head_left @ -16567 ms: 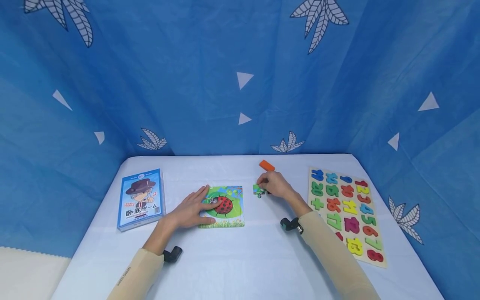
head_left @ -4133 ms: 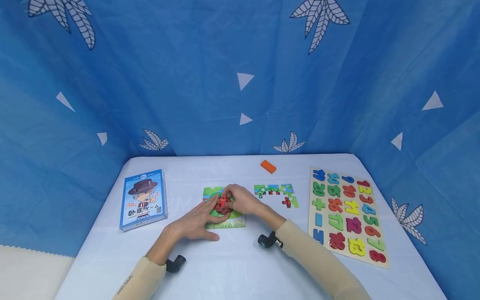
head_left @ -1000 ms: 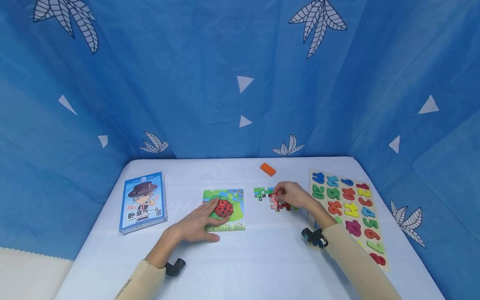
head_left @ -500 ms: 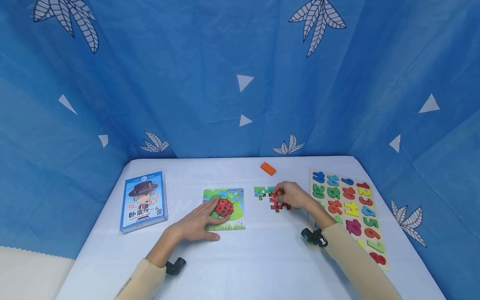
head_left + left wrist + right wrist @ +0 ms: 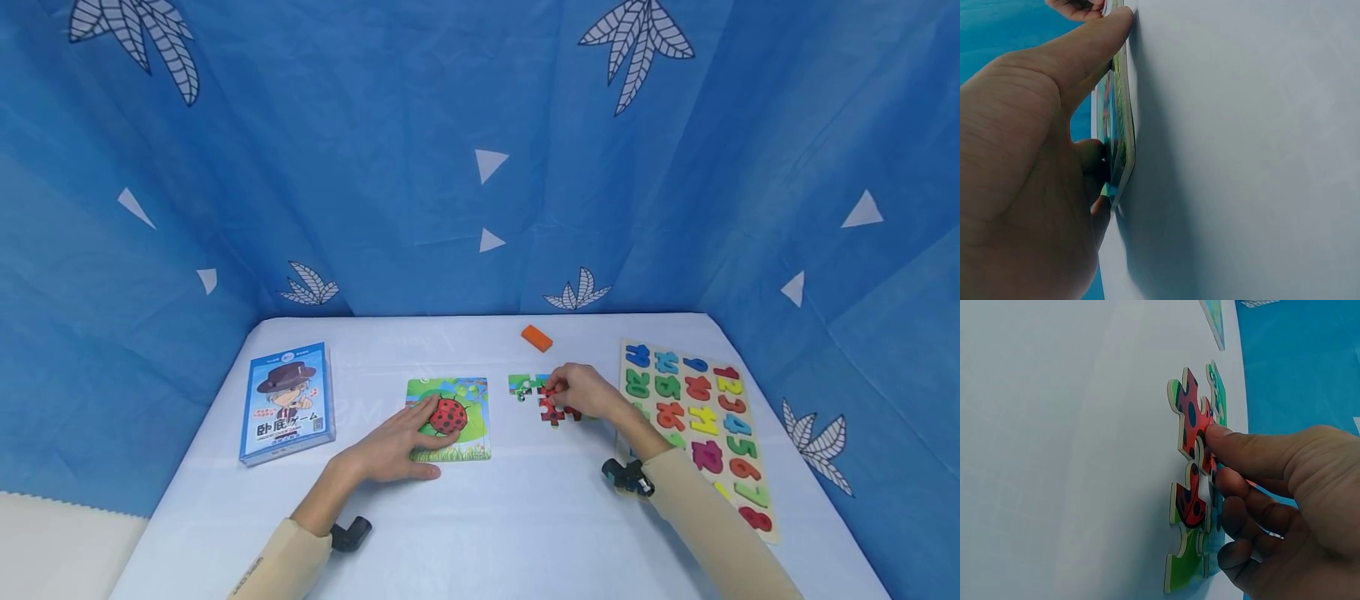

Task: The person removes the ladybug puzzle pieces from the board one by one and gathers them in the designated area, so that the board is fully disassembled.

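Observation:
In the head view, my left hand (image 5: 397, 446) rests with outstretched fingers on the left part of a square ladybug puzzle board (image 5: 472, 433). The left wrist view shows the thumb along the board's edge (image 5: 1127, 119). To the right of the board, my right hand (image 5: 585, 390) pinches a red, black-spotted jigsaw piece (image 5: 1190, 419) between thumb and fingers. That piece lies against a small group of joined pieces, including a green and red piece (image 5: 1191, 503) and a green corner piece (image 5: 519, 383). The hand partly covers the group in the head view.
An orange block (image 5: 536, 337) lies behind the pieces. A number board (image 5: 697, 417) with coloured numerals stands at the right, partly under the right forearm. At the left lies a blue game box (image 5: 287, 400). Blue curtains (image 5: 420, 208) border the white table (image 5: 480, 533).
Since about four seconds ago, my right hand has moved right from the board, and a red piece has joined the group. Over the last second the piece shifts slightly; my left hand stays put.

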Action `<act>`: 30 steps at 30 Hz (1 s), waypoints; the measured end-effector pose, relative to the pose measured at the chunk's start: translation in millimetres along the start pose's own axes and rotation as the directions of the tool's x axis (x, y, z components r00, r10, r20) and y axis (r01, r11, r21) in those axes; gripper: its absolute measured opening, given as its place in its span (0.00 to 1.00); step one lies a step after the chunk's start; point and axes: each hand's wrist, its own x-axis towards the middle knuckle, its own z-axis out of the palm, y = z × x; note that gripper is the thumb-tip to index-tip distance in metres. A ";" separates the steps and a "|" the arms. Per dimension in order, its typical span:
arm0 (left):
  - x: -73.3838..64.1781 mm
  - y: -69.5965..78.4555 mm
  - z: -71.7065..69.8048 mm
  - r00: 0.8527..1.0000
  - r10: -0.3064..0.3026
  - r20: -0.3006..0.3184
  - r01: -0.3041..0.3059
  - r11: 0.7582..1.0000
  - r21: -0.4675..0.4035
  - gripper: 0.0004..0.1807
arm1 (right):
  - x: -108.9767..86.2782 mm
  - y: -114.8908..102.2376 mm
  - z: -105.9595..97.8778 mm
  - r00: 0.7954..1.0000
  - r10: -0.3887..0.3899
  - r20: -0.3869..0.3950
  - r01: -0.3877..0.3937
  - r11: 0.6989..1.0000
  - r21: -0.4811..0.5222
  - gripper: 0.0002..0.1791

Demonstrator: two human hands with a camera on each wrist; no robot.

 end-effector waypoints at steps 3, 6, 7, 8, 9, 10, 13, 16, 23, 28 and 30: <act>0.4 0.0 0.3 1.000 0.004 -0.009 -0.004 1.000 0.001 0.32 | -0.4 -1.2 -0.2 1.000 0.001 0.001 -0.001 1.000 -0.011 0.05; 0.5 0.1 0.5 1.000 0.006 -0.015 -0.006 1.000 0.001 0.31 | -1.1 -1.8 -0.6 1.000 0.002 -0.001 -0.002 1.000 -0.026 0.05; 0.5 0.2 0.5 1.000 0.005 -0.017 -0.005 1.000 0.000 0.31 | -1.4 -1.9 -0.8 1.000 0.003 -0.003 -0.003 0.999 -0.032 0.05; 0.5 0.2 0.7 1.000 0.004 -0.019 -0.004 1.000 0.000 0.31 | -1.7 -2.1 -0.9 1.000 0.003 -0.004 -0.003 0.999 -0.038 0.05; 0.2 0.5 0.5 1.000 0.002 -0.019 -0.002 1.000 0.000 0.31 | -2.0 -2.4 -1.0 1.000 0.003 -0.005 -0.003 0.999 -0.043 0.05; 0.2 0.6 0.5 1.000 0.000 -0.018 0.000 1.000 -0.001 0.31 | -2.4 -2.7 -1.2 1.000 0.004 -0.006 -0.004 0.999 -0.046 0.06; 0.0 0.4 0.7 1.000 -0.005 -0.019 0.005 1.000 0.001 0.30 | -3.3 -3.8 -1.3 1.000 0.006 -0.009 -0.006 0.999 -0.051 0.06; -0.1 0.2 0.6 1.000 -0.006 -0.020 0.006 1.000 0.002 0.30 | -4.0 -5.1 -1.4 1.000 0.010 -0.013 -0.011 0.998 -0.059 0.07; -0.4 -0.2 1.1 1.000 -0.008 -0.020 0.008 1.000 -0.003 0.29 | -6.2 -9.2 -1.8 0.999 0.034 -0.008 -0.035 0.996 -0.080 0.07; -0.8 0.6 0.6 1.000 -0.015 -0.021 0.015 1.000 -0.006 0.29 | -6.3 -12.1 -2.6 0.999 0.043 -0.007 -0.043 0.995 -0.092 0.07; -1.1 1.2 0.0 1.000 -0.013 -0.022 0.013 1.000 -0.007 0.29 | -6.2 -12.6 -2.5 0.999 0.049 -0.005 -0.049 0.994 -0.097 0.07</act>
